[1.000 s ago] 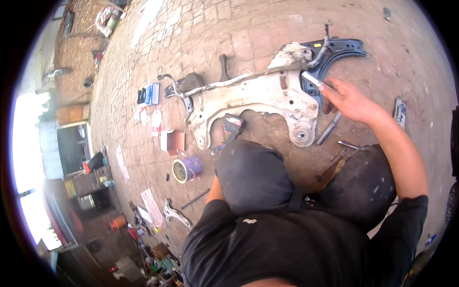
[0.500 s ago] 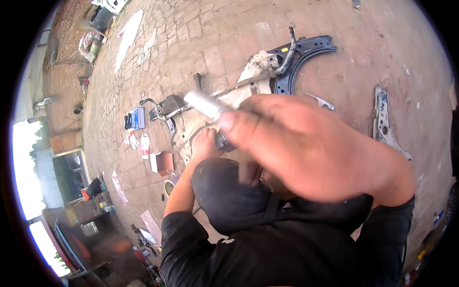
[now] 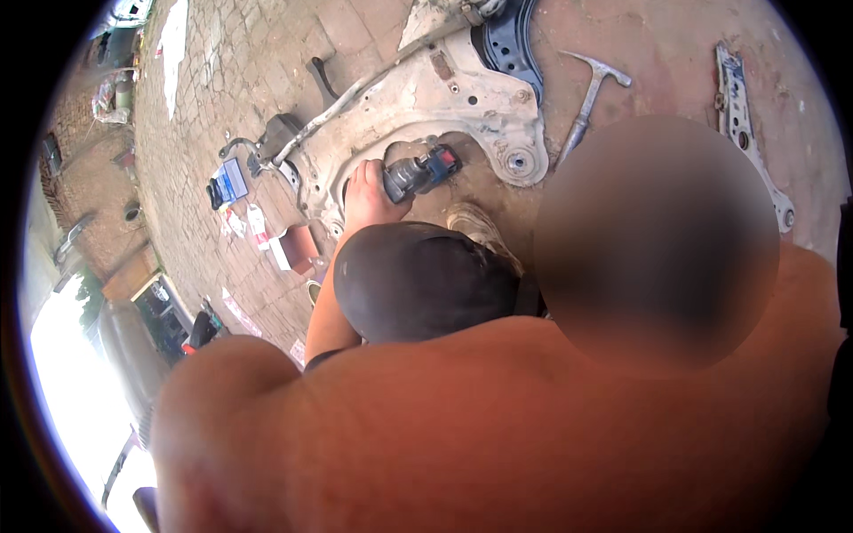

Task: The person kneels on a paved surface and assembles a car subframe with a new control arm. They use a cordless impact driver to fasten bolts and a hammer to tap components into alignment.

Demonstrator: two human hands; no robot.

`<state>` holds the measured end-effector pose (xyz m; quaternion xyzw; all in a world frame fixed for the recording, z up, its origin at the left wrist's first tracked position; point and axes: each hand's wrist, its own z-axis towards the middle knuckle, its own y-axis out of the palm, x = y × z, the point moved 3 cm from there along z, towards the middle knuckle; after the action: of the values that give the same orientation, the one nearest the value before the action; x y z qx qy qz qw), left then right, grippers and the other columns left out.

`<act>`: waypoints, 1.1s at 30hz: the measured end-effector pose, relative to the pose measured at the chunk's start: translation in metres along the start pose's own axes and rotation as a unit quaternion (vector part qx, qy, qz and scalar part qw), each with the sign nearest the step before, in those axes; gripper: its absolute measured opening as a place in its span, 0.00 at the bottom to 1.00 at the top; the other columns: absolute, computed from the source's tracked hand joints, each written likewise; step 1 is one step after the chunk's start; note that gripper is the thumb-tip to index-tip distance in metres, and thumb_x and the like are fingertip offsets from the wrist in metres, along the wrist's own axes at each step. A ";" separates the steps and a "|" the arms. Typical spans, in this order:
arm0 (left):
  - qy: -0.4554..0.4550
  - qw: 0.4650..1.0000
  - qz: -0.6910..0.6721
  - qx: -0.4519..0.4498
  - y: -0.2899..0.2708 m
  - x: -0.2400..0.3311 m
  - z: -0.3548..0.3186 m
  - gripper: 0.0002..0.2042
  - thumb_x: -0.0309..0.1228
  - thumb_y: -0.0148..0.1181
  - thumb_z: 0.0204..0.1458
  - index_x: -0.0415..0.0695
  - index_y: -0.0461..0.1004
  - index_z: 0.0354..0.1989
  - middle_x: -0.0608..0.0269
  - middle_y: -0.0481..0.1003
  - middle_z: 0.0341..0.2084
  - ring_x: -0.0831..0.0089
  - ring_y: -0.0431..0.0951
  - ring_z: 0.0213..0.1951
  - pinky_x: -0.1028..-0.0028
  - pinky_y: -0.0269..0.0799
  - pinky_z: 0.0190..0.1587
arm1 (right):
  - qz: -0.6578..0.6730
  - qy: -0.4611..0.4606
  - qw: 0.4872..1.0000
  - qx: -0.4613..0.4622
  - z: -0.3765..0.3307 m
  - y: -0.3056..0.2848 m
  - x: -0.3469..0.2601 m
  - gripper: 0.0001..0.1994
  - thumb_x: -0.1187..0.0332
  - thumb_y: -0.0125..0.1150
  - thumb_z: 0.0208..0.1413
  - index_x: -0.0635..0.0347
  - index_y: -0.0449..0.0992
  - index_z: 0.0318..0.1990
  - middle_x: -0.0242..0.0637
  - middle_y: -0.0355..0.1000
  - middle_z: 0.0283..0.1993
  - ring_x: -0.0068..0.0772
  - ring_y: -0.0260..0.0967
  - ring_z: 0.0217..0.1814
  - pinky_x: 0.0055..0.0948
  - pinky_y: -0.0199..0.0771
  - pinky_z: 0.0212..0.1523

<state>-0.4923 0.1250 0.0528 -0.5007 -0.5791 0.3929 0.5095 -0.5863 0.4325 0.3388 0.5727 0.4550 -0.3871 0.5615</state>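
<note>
My left hand (image 3: pixel 368 197) is closed against the end of a dark grey cordless power tool (image 3: pixel 407 178), which looks like an impact wrench with a red and black end. The tool lies at the opening of a dirty, pale metal car subframe (image 3: pixel 400 115) on the ground. Very close to the camera, my right hand (image 3: pixel 231 426) and forearm fill the lower part of the picture. Its fingers are hidden and blurred, and whatever they hold is out of sight. My dark-clothed knee (image 3: pixel 418 284) is beside the left forearm.
A hammer (image 3: pixel 588 105) lies right of the subframe, with a metal control arm (image 3: pixel 737 115) farther right. At left are an open carton (image 3: pixel 295 249) and a blue box (image 3: pixel 231 181) on the brick paving. A round blurred patch covers part of the right side.
My right hand, earlier pinching a short white stick like a cigarette, has come up close to the camera; the stick is no longer visible. The view has shifted; my left hand stays at the power tool.
</note>
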 end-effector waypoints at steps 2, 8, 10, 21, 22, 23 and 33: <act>-0.014 1.000 -0.009 0.000 0.000 0.000 0.000 0.32 0.34 0.77 0.30 0.38 0.69 0.45 0.46 0.72 0.40 0.44 0.74 0.44 0.53 0.72 0.47 | 0.009 -0.003 1.000 -0.004 0.002 0.001 0.003 0.23 0.51 0.49 0.69 0.67 0.73 0.42 0.34 0.74 0.29 0.23 0.72 0.32 0.25 0.71 0.34; 0.013 1.000 0.001 0.026 0.001 0.004 0.006 0.30 0.33 0.78 0.28 0.39 0.69 0.42 0.48 0.72 0.36 0.46 0.75 0.41 0.54 0.72 0.45 | 0.043 -0.016 0.999 -0.013 -0.003 0.005 0.013 0.22 0.51 0.50 0.69 0.67 0.73 0.42 0.34 0.74 0.29 0.23 0.71 0.32 0.24 0.71 0.35; -0.011 1.000 0.005 0.018 0.001 0.004 0.006 0.31 0.33 0.78 0.28 0.39 0.69 0.43 0.48 0.72 0.36 0.47 0.75 0.42 0.54 0.72 0.45 | 0.048 -0.011 0.999 -0.008 -0.002 0.005 0.015 0.22 0.51 0.50 0.69 0.67 0.73 0.42 0.34 0.74 0.29 0.23 0.71 0.32 0.24 0.71 0.36; -0.079 0.997 -0.011 -0.008 0.014 -0.009 0.000 0.34 0.35 0.81 0.27 0.41 0.70 0.46 0.49 0.73 0.43 0.49 0.76 0.46 0.57 0.72 0.49 | 0.051 0.114 0.992 0.037 0.016 -0.022 0.032 0.21 0.52 0.51 0.68 0.66 0.73 0.42 0.33 0.74 0.29 0.24 0.71 0.33 0.24 0.71 0.37; -0.080 0.997 0.001 -0.004 0.012 -0.008 -0.003 0.36 0.37 0.81 0.27 0.42 0.71 0.48 0.49 0.73 0.44 0.50 0.76 0.47 0.56 0.72 0.50 | 0.050 0.136 0.988 0.049 0.019 -0.027 0.034 0.21 0.52 0.51 0.68 0.66 0.73 0.42 0.33 0.74 0.29 0.24 0.71 0.33 0.24 0.70 0.37; -0.085 0.996 0.012 -0.026 0.010 -0.008 -0.005 0.36 0.39 0.78 0.31 0.42 0.70 0.52 0.48 0.73 0.46 0.49 0.75 0.50 0.56 0.71 0.52 | 0.044 0.161 0.984 0.066 0.020 -0.029 0.040 0.21 0.52 0.51 0.68 0.66 0.73 0.42 0.33 0.74 0.29 0.24 0.71 0.33 0.24 0.70 0.38; -0.165 0.973 -0.138 -0.079 0.002 0.001 -0.009 0.41 0.50 0.77 0.36 0.41 0.70 0.58 0.47 0.71 0.50 0.49 0.73 0.56 0.56 0.70 0.58 | -0.021 0.242 0.923 0.298 0.066 -0.106 0.159 0.22 0.50 0.56 0.66 0.63 0.76 0.48 0.29 0.73 0.37 0.20 0.67 0.37 0.21 0.67 0.38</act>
<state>-0.4833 0.1259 0.0521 -0.3829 -0.7482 0.3489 0.4146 -0.6380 0.3759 0.1518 0.7802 0.4523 -0.3661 0.2297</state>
